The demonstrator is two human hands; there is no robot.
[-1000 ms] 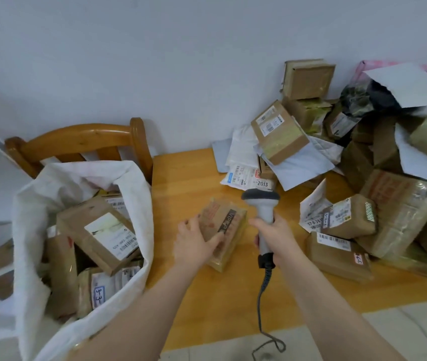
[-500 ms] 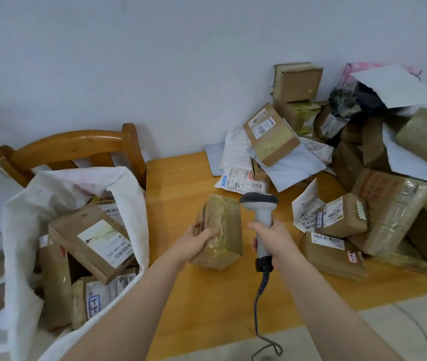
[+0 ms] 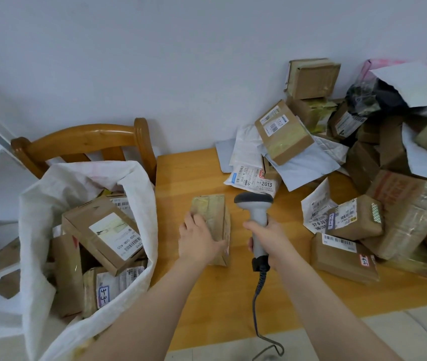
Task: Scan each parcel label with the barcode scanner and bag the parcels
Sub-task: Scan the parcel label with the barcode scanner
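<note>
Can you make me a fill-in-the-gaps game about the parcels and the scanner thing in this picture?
1. The right hand grips the barcode scanner by its ____.
2. The left hand holds a parcel on the table, to the ____ of the scanner.
3. The sack full of boxes is ____ in colour.
Missing words: handle, left, white.
</note>
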